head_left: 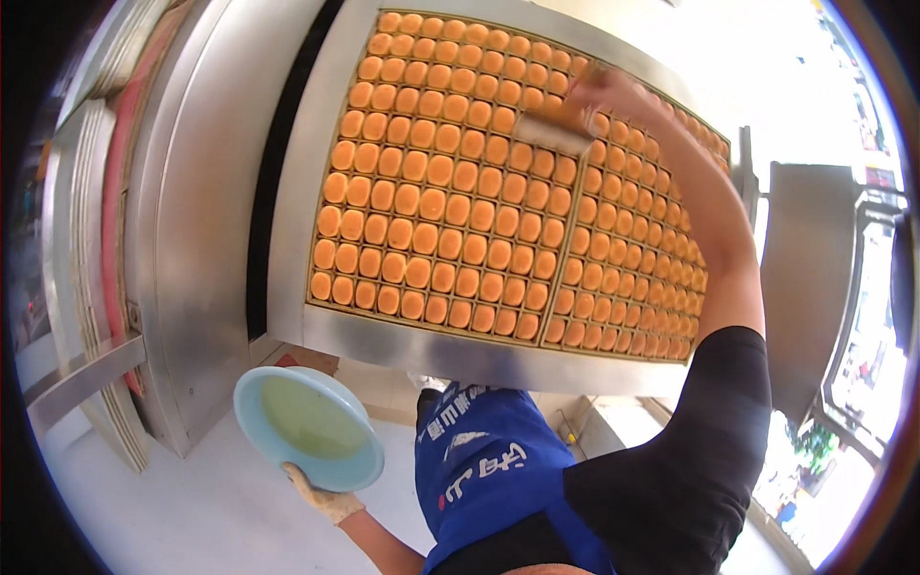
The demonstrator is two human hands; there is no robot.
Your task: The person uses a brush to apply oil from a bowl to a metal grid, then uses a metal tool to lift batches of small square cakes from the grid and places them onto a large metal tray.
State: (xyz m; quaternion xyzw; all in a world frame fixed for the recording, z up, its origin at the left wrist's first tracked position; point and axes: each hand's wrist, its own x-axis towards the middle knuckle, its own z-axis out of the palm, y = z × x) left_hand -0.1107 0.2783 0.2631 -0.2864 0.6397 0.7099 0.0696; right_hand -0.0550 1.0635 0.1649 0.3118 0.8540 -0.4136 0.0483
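My left hand [314,495], in a cream glove, grips a light blue bowl [361,461] holding pale yellow-green liquid [309,418], low at the left. My right hand [604,91], slightly blurred, is closed on a wide pastry brush [556,132] over the upper middle of two large gridded trays [577,207] that sit side by side on a steel surface [422,331]. The trays hold several rows of small golden-brown buns [432,204]. The brush head lies over some of the buns and hides them; whether it touches them I cannot tell.
A tall steel unit [172,230] stands on the left, with stacked boards [77,249] beside it and a steel bar [91,369] at its front. A grey panel [805,278] is at the right. The pale floor [192,513] shows below, and my blue apron [489,489] is at the bottom.
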